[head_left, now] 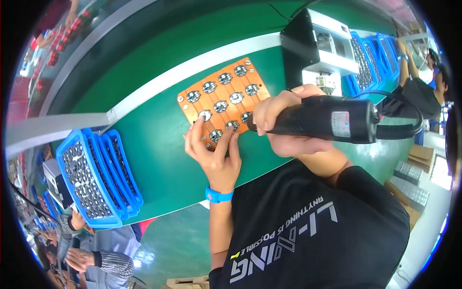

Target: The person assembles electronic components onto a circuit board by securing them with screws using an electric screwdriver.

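Note:
My right hand (284, 115) is wrapped round a thick black electric screwdriver (322, 118) with a pale label and a cord at its rear. The tool lies nearly level, its front end over the right edge of an orange fixture plate (223, 93), beside one of the round parts there. Rows of small round metallic-and-black parts (220, 106) sit in the plate. My left hand (215, 161), a blue band on its wrist, has its fingers spread over the plate's near side. Its fingertips touch the parts or the plate beside them. The screwdriver's tip is hard to make out.
The green table (159, 164) has a pale raised rail (159, 84) along its far side. Blue trays of small parts (91, 178) stand at left, more blue trays (363, 62) at far right. A black-and-white machine (322, 43) stands behind my right hand. Other people work at both sides.

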The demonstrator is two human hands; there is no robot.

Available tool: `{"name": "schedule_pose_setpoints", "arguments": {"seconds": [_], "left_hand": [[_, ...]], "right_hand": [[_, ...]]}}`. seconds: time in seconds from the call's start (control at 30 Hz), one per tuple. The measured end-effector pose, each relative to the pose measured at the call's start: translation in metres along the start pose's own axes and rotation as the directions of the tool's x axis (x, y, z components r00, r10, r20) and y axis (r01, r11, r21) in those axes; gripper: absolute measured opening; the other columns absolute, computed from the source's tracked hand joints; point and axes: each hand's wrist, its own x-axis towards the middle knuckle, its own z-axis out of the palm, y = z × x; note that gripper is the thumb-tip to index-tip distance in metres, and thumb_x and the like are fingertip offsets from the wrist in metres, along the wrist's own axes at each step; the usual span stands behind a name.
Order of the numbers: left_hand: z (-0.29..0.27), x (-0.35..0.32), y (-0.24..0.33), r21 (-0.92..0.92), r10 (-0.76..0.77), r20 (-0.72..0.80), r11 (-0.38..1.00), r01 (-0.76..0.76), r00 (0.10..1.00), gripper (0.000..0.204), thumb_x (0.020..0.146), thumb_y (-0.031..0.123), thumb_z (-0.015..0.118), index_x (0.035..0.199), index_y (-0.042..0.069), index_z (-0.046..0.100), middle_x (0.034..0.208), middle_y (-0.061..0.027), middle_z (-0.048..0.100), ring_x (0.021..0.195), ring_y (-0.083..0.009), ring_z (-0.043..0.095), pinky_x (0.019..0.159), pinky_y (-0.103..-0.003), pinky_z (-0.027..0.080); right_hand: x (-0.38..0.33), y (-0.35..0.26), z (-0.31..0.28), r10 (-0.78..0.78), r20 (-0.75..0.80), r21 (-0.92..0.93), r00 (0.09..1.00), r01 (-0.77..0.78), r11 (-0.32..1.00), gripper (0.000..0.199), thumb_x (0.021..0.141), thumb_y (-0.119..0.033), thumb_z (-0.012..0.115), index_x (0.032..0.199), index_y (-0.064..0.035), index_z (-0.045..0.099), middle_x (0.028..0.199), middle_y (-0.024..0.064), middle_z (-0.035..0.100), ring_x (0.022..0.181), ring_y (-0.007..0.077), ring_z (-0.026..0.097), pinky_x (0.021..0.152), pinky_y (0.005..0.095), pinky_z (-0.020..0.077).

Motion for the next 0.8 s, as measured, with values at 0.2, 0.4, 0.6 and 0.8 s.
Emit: {"name": "schedule_pose_setpoints", "arguments": {"seconds": [0.2,0.4,0.6,0.8], "left_hand": [[0.001,0.0,-0.006,-0.007,-0.022,-0.017,1.0,0.022,1.0,0.015,0.072,0.007,0.079,0.086,0.012,0.076,0.134,-0.0177,0.051,0.125,-0.0411,0.042,0.104,-0.05,0.036],[0.0,-0.001,-0.009,-0.05,-0.033,-0.021,0.998,0.032,0.999,0.016,0.07,0.005,0.08,0.085,0.011,0.076,0.135,-0.0164,0.05,0.126,-0.041,0.041,0.103,-0.05,0.037],[0.0,-0.001,-0.009,-0.063,-0.042,-0.012,0.997,0.041,0.999,0.017,0.07,0.004,0.079,0.085,0.011,0.076,0.136,-0.016,0.05,0.126,-0.0409,0.041,0.103,-0.049,0.036],[0.002,0.0,-0.009,-0.072,-0.045,-0.02,0.996,0.043,0.999,0.018,0.07,0.003,0.079,0.085,0.012,0.077,0.136,-0.0163,0.05,0.126,-0.0409,0.041,0.104,-0.049,0.035]], "right_hand": [[-0.009,0.017,0.015,0.091,-0.083,0.004,0.992,-0.091,0.996,0.095,0.077,-0.087,0.039,0.128,-0.0079,0.03,0.068,0.0099,0.053,0.045,0.0186,0.049,0.044,0.0293,0.0424],[-0.011,0.019,0.014,0.018,-0.012,-0.061,1.0,-0.018,0.998,0.092,0.076,-0.088,0.039,0.125,-0.0096,0.031,0.066,0.0093,0.053,0.045,0.0195,0.05,0.045,0.0302,0.0437],[-0.014,0.023,0.009,-0.012,0.045,-0.039,0.999,0.014,0.999,0.088,0.078,-0.084,0.043,0.125,-0.0101,0.032,0.069,0.0102,0.055,0.049,0.0208,0.053,0.047,0.0309,0.0459],[-0.013,0.025,0.007,-0.045,0.076,-0.026,0.996,0.047,0.999,0.084,0.082,-0.08,0.043,0.126,-0.0091,0.033,0.07,0.011,0.056,0.05,0.0212,0.053,0.048,0.0315,0.0466]]}}
